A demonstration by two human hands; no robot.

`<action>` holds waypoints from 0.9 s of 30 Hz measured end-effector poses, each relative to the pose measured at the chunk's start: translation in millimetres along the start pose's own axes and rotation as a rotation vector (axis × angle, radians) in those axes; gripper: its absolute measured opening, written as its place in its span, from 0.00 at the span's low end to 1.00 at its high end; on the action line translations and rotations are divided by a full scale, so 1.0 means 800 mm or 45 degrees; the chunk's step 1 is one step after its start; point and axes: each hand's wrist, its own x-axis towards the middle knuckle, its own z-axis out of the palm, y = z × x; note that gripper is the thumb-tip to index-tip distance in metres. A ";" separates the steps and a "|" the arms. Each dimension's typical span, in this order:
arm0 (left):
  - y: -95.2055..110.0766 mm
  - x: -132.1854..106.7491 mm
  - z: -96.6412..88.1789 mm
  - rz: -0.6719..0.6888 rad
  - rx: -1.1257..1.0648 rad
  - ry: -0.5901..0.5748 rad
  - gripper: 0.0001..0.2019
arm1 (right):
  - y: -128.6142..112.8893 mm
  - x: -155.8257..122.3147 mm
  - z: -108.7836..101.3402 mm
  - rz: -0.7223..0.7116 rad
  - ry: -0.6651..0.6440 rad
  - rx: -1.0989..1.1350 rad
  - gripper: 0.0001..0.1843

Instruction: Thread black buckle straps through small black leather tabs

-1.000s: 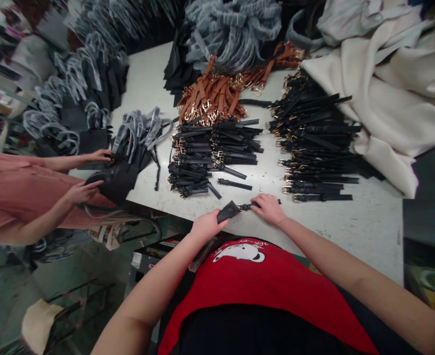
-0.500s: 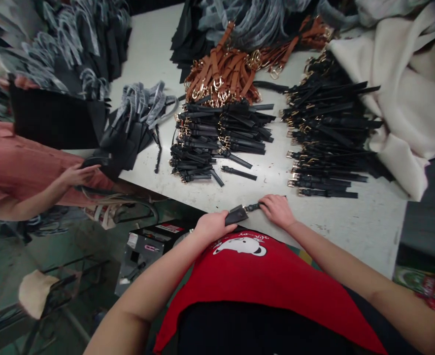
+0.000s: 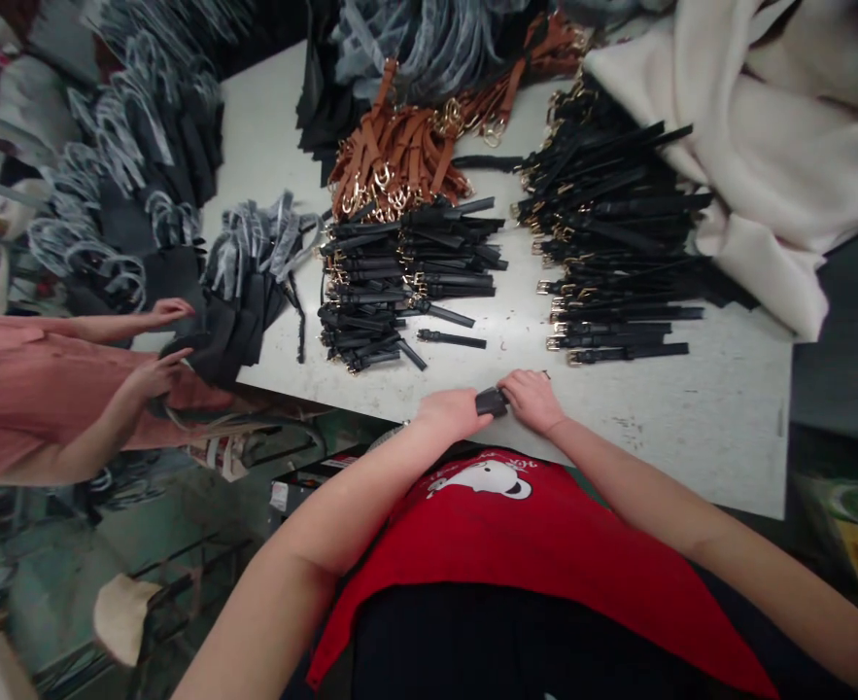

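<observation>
At the table's near edge, my left hand [image 3: 452, 413] is closed around a dark leather piece [image 3: 491, 402]. My right hand [image 3: 534, 400] grips the other end, its fingers pressed together over a black buckle strap that they mostly hide. The two hands are close together, with only a short stretch of the leather piece showing between them. Beyond them lies a single black strap [image 3: 452, 338]. A pile of black buckle straps [image 3: 370, 292] sits behind it, and a second row of black straps [image 3: 618, 262] lies to the right.
Brown straps with gold rings [image 3: 399, 156] are heaped at the back of the white table [image 3: 662, 437]. Cream cloth [image 3: 756, 165] hangs over the right side. Black panels with wrapped handles [image 3: 243, 262] lie left, beside a co-worker in a pink shirt [image 3: 42, 399].
My left hand has slid right, closer to my right hand, so the strap between them is now hidden. The view has shifted. The co-worker no longer holds up the black panel.
</observation>
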 end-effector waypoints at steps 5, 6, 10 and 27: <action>-0.006 -0.013 0.006 -0.081 0.032 0.010 0.24 | 0.002 0.001 -0.001 0.007 0.004 -0.016 0.14; -0.008 -0.016 0.010 -0.089 0.031 0.017 0.24 | 0.002 0.001 -0.001 0.004 0.004 -0.018 0.14; -0.004 -0.018 0.018 -0.064 -0.006 0.061 0.26 | 0.002 0.000 -0.001 0.009 0.021 -0.016 0.14; -0.012 -0.031 0.047 -0.107 -0.168 0.200 0.26 | 0.008 0.000 0.004 0.011 0.007 -0.082 0.15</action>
